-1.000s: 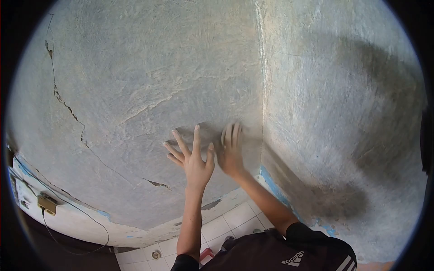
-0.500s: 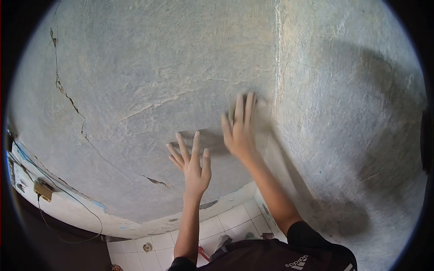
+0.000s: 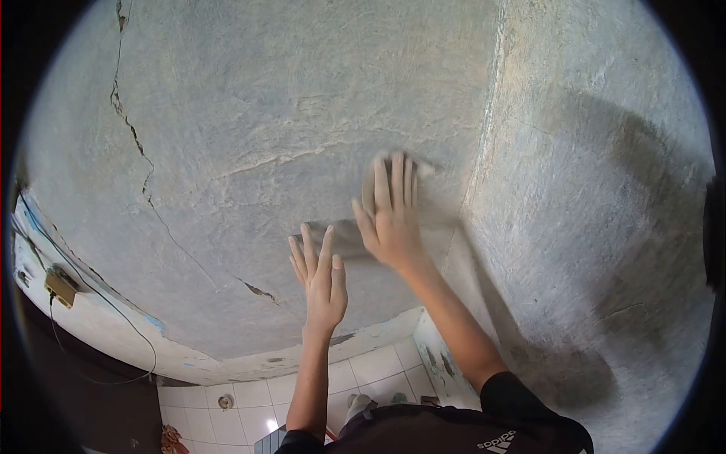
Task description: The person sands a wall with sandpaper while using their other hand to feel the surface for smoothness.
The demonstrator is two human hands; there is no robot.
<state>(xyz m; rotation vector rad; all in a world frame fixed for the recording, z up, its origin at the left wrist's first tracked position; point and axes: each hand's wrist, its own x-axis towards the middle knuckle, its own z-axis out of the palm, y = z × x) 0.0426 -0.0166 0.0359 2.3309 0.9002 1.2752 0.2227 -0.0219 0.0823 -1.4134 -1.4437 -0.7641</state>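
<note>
Right hand (image 3: 395, 231) is sliding away from the wall corner (image 3: 488, 113), grip unclear; left hand (image 3: 324, 291) is touching the wall (image 3: 227, 106), unclenched.

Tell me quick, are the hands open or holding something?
Left hand: open, fingers stretched out toward the wall, nothing seen in it.
Right hand: fingers stretched out, but I can't tell whether it holds something.

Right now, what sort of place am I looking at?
Probably an indoor room, perhaps one under repair: it shows a rough, cracked grey plaster wall, a white square-tiled floor and a tan box-shaped power socket.
</note>
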